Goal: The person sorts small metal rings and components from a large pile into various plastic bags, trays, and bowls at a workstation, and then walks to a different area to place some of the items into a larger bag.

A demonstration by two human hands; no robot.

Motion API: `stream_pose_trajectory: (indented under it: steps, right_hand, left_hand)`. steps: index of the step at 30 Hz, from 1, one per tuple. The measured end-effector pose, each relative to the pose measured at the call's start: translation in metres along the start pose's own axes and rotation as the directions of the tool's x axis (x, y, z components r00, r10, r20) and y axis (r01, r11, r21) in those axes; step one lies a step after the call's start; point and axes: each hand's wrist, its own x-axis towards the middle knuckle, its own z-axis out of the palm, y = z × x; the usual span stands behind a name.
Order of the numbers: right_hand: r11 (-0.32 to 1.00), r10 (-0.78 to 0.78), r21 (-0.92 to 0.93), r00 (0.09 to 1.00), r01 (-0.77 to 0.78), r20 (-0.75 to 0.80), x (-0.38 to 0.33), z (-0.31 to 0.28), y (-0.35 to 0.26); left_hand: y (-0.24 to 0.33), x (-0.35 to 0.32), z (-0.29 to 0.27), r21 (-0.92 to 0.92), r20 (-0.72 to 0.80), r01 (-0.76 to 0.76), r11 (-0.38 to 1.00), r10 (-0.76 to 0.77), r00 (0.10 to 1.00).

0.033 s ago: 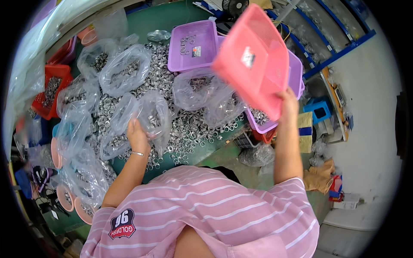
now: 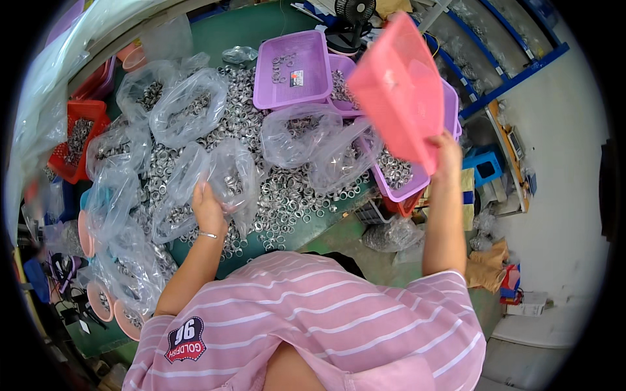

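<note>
My right hand (image 2: 447,153) is raised and grips the lower edge of a pink plastic basket (image 2: 401,91), held tilted in the air above the purple trays. My left hand (image 2: 207,210) rests on a clear plastic bag (image 2: 225,176) of small metal rings, fingers closed on its film. Loose metal rings (image 2: 293,195) lie heaped across the green table (image 2: 261,29). One purple tray (image 2: 292,68) sits at the back, nearly bare but for a few rings. Another purple tray (image 2: 407,186) with rings sits under the pink basket.
Several clear bags of rings (image 2: 186,107) crowd the left and middle of the table. A red basket (image 2: 75,140) of rings stands far left and pink bowls (image 2: 98,296) at the lower left. Blue shelving (image 2: 515,72), a small fan (image 2: 355,13) and a blue stool (image 2: 486,169) stand to the right.
The pink basket has shifted slightly to the right in my right hand. My left hand stays on the bag.
</note>
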Motion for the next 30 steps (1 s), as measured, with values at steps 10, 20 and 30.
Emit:
stream_pose_trajectory:
  steps: [10, 20, 30]
  right_hand:
    - [0.888, 0.116, -0.403, 0.958, -0.219, -0.264, 0.212, -0.199, 0.041]
    - [-0.070, 0.125, -0.973, 0.970, 0.218, 0.209, 0.224, -0.086, 0.059]
    - [0.322, -0.353, -0.041, 0.160, 0.946, 0.922, -0.052, 0.178, 0.063]
  left_hand:
    - [0.017, -0.031, -0.004, 0.186, 0.023, 0.041, 0.982, -0.046, 0.999]
    - [0.003, -0.047, -0.024, 0.368, 0.069, 0.156, 0.917, -0.195, 0.978]
    - [-0.019, -0.062, -0.029, 0.568, 0.286, -0.119, 0.814, -0.060, 0.956]
